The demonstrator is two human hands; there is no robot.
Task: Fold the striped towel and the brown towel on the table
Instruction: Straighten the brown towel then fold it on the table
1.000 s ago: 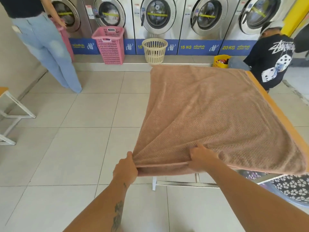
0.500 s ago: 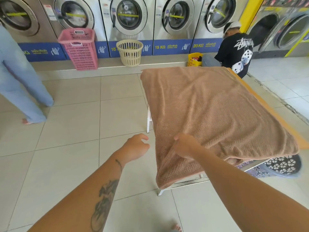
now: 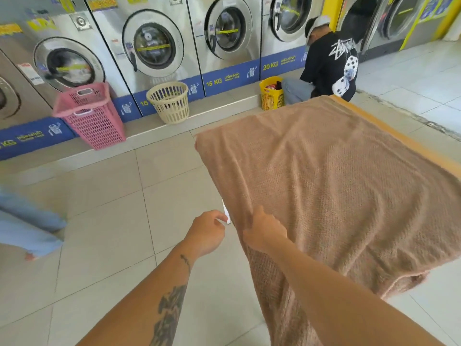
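My right hand [image 3: 264, 233] pinches the towel [image 3: 336, 186] by its left edge, ready to fold; it drapes the table [image 3: 379, 123], near end hanging. My left hand [image 3: 207, 233], at nine o'clock, is loosely curled and holds nothing.

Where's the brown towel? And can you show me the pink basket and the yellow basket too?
brown towel [image 3: 336, 183], head view, on the middle of the part spread over the table.
pink basket [image 3: 97, 126], head view, on its holey front wall.
yellow basket [image 3: 271, 98], head view, on its front wall below the rim.
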